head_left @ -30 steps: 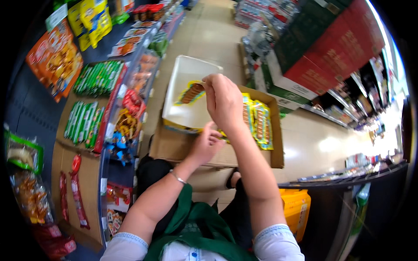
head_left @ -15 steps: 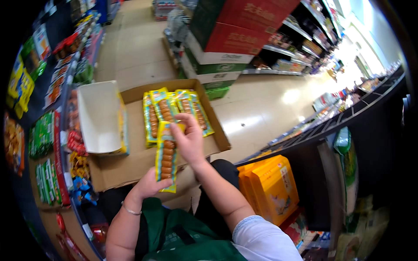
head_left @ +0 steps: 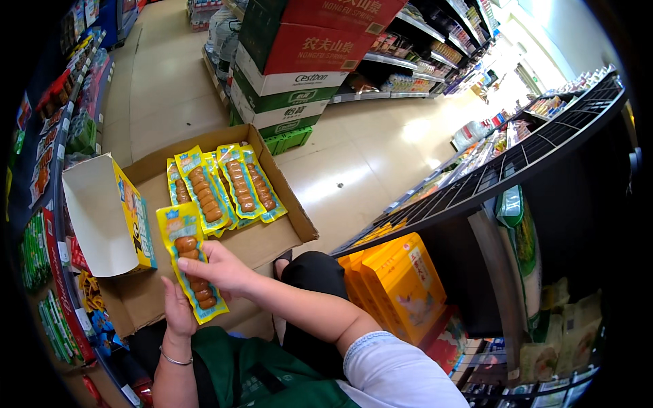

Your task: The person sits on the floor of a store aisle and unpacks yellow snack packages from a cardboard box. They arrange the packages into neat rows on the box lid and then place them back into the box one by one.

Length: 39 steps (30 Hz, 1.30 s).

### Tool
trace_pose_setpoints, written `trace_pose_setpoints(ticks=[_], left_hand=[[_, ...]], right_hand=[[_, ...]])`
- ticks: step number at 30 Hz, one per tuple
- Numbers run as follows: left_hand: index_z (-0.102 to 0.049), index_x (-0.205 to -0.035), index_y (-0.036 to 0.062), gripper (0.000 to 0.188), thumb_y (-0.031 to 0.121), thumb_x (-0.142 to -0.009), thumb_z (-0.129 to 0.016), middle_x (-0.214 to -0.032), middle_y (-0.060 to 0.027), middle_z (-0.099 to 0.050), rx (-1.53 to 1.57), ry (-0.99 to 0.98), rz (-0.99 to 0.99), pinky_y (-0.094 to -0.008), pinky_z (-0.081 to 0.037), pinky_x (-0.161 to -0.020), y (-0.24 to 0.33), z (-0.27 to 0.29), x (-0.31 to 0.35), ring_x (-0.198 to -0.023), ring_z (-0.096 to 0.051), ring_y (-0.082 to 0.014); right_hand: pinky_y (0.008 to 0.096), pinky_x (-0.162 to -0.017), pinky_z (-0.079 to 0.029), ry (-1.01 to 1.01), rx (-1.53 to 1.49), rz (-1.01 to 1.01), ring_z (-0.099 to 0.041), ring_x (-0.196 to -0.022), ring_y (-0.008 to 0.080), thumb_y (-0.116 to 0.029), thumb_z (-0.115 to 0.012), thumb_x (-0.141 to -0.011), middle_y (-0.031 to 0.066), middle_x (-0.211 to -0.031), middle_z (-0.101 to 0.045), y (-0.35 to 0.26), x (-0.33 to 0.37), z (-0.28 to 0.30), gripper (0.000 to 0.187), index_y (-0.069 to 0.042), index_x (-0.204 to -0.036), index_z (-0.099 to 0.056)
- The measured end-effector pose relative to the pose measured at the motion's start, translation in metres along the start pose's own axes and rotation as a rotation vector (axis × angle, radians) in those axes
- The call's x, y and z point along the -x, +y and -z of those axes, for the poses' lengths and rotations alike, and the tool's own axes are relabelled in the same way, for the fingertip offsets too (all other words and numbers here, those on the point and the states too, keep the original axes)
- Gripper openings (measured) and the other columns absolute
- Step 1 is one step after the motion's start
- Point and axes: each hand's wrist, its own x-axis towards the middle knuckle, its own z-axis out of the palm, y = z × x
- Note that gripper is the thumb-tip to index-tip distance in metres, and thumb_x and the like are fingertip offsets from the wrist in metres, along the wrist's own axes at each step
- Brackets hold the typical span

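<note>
My right hand grips a yellow and light-blue pack of brown sausages by its right edge, thumb across its front. The pack is tilted, over the near edge of a shallow brown cardboard box. Just left of the pack's lower end is my left hand, its thumb and fingers apart; whether it touches the pack I cannot tell. Several similar sausage packs lie overlapping at the back of the cardboard box. At its left side stands an opened display carton, white inside, yellow and blue outside.
Shelves with bagged snacks run along the left. Stacked red and green cartons stand behind the box on the tiled floor. To the right are a black wire shelf and yellow boxes beneath it.
The right hand has shifted from the pack's top to its right edge. The left hand has let go of the lower end. The whole view has swung, moving things leftward.
</note>
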Motion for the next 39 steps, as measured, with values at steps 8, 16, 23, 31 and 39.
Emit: trace_pose_setpoints(ticks=[8,16,23,31,39], left_hand=[[-0.041,-0.121,0.0057,0.064,0.057,-0.094,-0.016,-0.094,-0.0145,-0.058,-0.024,-0.066,0.044,-0.0375,-0.052,-0.069,-0.001,0.005,0.000,-0.078,-0.061,-0.0263],[-0.040,-0.123,0.0063,0.061,0.056,-0.095,-0.019,-0.095,-0.0132,-0.059,0.019,0.016,0.007,-0.0378,-0.053,-0.067,0.001,-0.001,0.001,-0.078,-0.062,-0.0252],[-0.042,-0.121,0.0059,0.063,0.058,-0.093,-0.020,-0.093,-0.0133,-0.059,0.000,-0.069,0.026,-0.0380,-0.053,-0.067,0.001,0.003,-0.002,-0.076,-0.062,-0.0252],[-0.049,-0.114,0.0076,0.063,0.062,-0.091,-0.027,-0.082,-0.0134,-0.061,0.000,0.139,0.022,-0.0358,-0.053,-0.060,-0.006,0.005,0.000,-0.068,-0.063,-0.0251],[-0.042,-0.124,0.0090,0.055,0.054,-0.094,-0.031,-0.103,-0.0089,-0.059,-0.254,-0.004,-0.125,-0.0389,-0.053,-0.070,-0.009,0.014,0.005,-0.083,-0.062,-0.0250]], right_hand=[[0.0202,-0.031,-0.042,-0.053,-0.010,-0.157,-0.054,-0.046,0.0077,-0.031,-0.057,-0.089,0.0026,-0.077,-0.058,-0.015,0.006,0.005,0.038,-0.003,-0.113,-0.051],[0.0199,-0.032,-0.040,-0.047,0.061,-0.171,-0.051,-0.049,0.0061,-0.033,-0.059,-0.088,0.0014,-0.080,-0.056,-0.011,0.003,-0.002,0.037,-0.005,-0.110,-0.053],[0.0206,-0.036,-0.041,-0.014,0.100,-0.189,-0.051,-0.057,0.0053,-0.031,-0.058,-0.089,0.0003,-0.078,-0.055,-0.009,0.000,-0.004,0.031,-0.007,-0.108,-0.054],[0.0205,-0.048,-0.043,0.009,0.132,-0.093,-0.049,-0.064,0.0039,-0.030,-0.060,-0.088,-0.0017,-0.078,-0.054,-0.007,-0.002,-0.012,0.024,-0.008,-0.096,-0.053],[0.0237,-0.066,-0.044,0.045,0.070,0.024,-0.049,-0.073,0.0045,-0.023,-0.061,-0.087,-0.0019,-0.080,-0.054,0.004,-0.007,-0.019,0.020,-0.007,-0.096,-0.053]])
